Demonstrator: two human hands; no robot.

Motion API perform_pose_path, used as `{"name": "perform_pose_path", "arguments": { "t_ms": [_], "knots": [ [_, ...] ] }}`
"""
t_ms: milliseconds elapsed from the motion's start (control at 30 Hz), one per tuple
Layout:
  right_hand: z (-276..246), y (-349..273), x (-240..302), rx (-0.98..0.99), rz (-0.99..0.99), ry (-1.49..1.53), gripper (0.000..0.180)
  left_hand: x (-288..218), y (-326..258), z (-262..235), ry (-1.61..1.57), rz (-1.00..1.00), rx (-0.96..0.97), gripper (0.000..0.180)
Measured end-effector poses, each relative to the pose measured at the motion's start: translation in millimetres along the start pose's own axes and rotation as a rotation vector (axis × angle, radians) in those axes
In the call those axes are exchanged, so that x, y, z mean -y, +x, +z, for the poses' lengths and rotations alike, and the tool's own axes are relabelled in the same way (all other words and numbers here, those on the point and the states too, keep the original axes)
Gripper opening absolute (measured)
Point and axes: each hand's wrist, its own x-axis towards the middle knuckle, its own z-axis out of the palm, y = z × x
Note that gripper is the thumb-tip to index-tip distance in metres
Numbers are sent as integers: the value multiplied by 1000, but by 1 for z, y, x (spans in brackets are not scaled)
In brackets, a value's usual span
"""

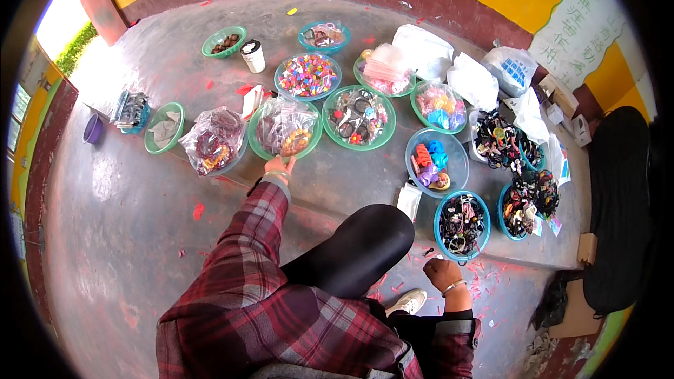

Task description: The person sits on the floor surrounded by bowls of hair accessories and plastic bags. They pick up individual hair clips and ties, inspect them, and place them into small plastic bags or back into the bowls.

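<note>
My left hand (279,167) is at the near rim of a green basin (317,142), its fingers closed on the edge. Inside the basin lie clear bags and an orange-yellow beaded ring (297,142). Just left of it, a bowl heaped with bagged dark red and yellow beaded rings (214,149) stands close by. My right hand (442,274) hangs low with curled fingers, below a blue basket (438,228) of dark hair ties. What it holds, if anything, is hidden. A small black item (428,252) shows just beyond its fingers.
Basins of colourful beads (307,74), hair accessories (358,118) and scrunchies (430,161) spread across the raised concrete step. A white paper cup (253,57) stands behind. White plastic bags (474,81) crowd the right, near a long black bag (621,203). My bent knee (365,238) is in front.
</note>
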Motion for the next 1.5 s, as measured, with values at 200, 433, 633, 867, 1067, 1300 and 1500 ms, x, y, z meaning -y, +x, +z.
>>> {"name": "perform_pose_path", "arguments": {
  "t_ms": [200,433,633,867,1067,1300,1500],
  "knots": [
    [0,0,2,23,42,2,23,-7,13,20,31,18,1,28],
    [-5,-1,8,43,92,-15,24,-13,-18,46,1954,510,275,28],
    [-9,-6,12,34,164,9,24,-9,24,50,1301,337,164,27],
    [-7,0,15,37,131,5,22,19,61,25,152,198,90,23],
    [-7,3,15,55,106,19,24,90,3,83,439,-177,75,33],
    [-8,0,8,82,-39,-108,25,115,19,121,459,-183,47,25],
    [2,-2,-4,44,79,0,24,107,30,101,439,-157,143,20]
  ]
}}
